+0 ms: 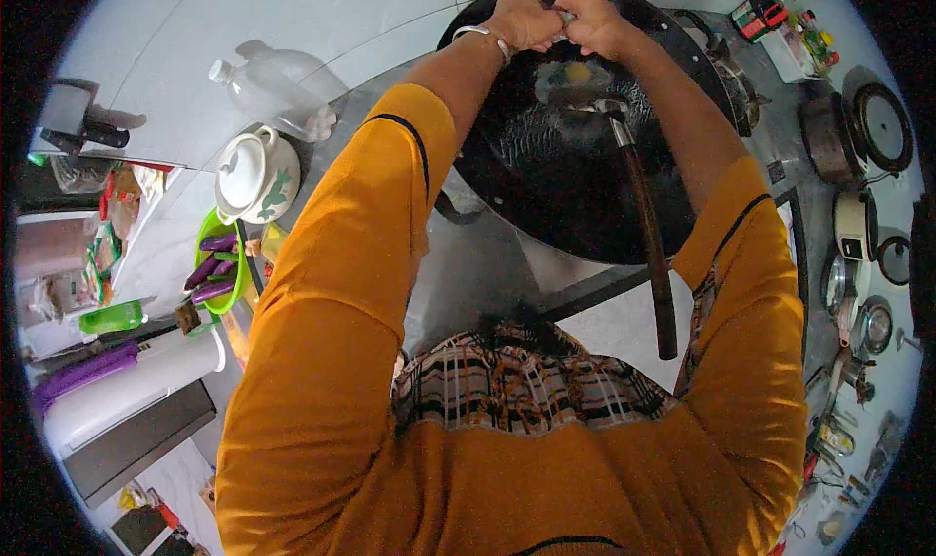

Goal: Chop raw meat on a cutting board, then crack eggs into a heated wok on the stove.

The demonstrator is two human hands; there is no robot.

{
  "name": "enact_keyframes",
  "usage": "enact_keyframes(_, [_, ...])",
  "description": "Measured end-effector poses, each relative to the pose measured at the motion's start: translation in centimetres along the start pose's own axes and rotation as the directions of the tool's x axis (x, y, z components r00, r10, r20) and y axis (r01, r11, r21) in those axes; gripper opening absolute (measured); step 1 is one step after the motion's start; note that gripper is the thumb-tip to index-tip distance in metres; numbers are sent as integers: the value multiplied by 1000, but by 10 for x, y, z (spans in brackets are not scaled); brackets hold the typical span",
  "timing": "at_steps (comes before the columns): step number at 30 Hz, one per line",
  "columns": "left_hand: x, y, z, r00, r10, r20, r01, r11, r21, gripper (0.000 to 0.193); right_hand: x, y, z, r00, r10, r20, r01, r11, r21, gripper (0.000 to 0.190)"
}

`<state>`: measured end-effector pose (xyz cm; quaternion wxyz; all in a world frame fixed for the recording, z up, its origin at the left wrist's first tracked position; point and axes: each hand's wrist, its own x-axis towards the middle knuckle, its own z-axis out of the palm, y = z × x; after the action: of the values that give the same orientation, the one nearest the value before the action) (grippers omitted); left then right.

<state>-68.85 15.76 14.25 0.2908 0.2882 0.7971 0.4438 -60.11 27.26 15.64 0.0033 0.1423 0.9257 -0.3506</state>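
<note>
Over the far side of a large black wok (541,183), my left hand (525,20) and my right hand (594,25) meet with their fingers around a small pale item (564,23), which looks like an eggshell but is mostly covered by the fingers. Just below them in the wok lies a raw egg (578,73) with its yolk showing. A spatula or ladle with a metal neck and a long wooden handle (647,227) rests in the wok, its handle reaching over the near rim. Its head lies beside the egg.
Left of the wok stand a lidded white pot (245,179), a large clear plastic bottle (270,91) and a green basket (240,292) of eggplants. A gas burner (742,95) shows at the right, with a dark pot (830,137) and a box of condiment bottles (793,55) beyond.
</note>
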Motion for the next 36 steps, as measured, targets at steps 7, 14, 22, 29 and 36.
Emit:
enact_keyframes(7, [2,-3,6,943,332,31,-308,831,463,36,8,46,1,849,-523,-77,451,792,-411,42])
enact_keyframes(14, [5,-17,5,782,617,82,-479,513,712,36,-1,31,-2,840,-542,4,410,631,-659,52])
enact_keyframes(22, [-22,9,-3,764,638,101,-478,454,752,35,-12,33,-18,745,-666,26,414,432,-801,52])
enact_keyframes(29, [-25,15,-24,740,656,148,-501,390,773,34,-13,4,-30,697,-715,57,433,355,-828,47])
enact_keyframes(36, [-41,32,-22,720,681,133,-502,379,777,39,-16,12,-44,618,-785,44,430,291,-854,39])
